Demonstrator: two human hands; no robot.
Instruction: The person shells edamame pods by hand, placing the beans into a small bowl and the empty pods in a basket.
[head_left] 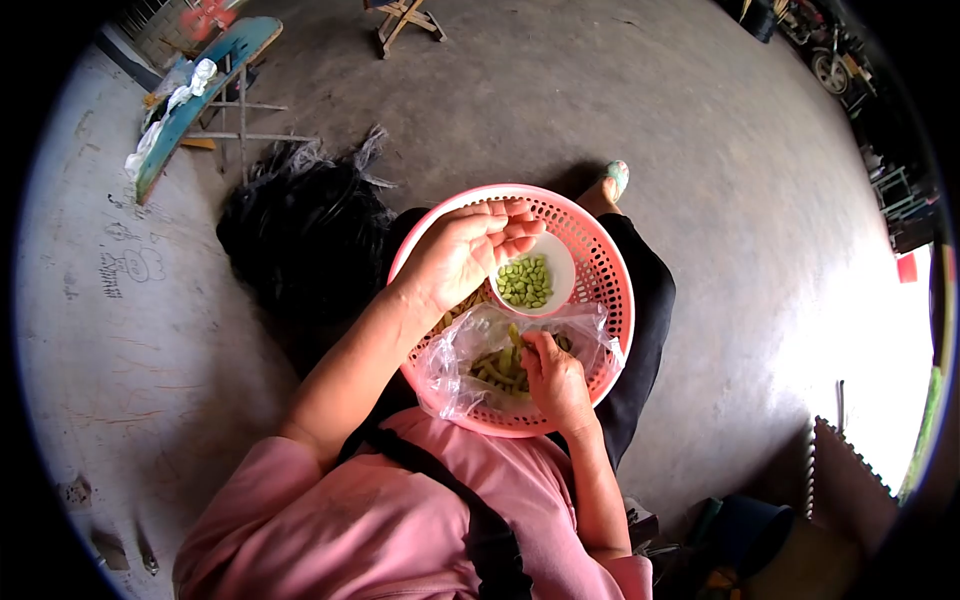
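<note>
A pink perforated basket [617,290] rests on my lap. Inside it, a white bowl [563,268] holds green shelled beans [524,282]. Below the bowl lies a clear plastic bag [448,375] with green pods [497,372] in it. My left hand [470,245] is palm up beside the bowl's upper left, its fingers apart and nothing seen in it. My right hand [553,375] is over the bag, its fingers closed on a green pod [516,340]. Brownish empty-looking pods [462,308] show in the basket under my left wrist.
A black bundle [300,225] lies on the floor to the left of the basket. Beyond it stands a teal board on legs [215,85] with white cloth on it. A wooden stool [405,22] is at the top. A dark blue bucket [750,535] sits at the lower right.
</note>
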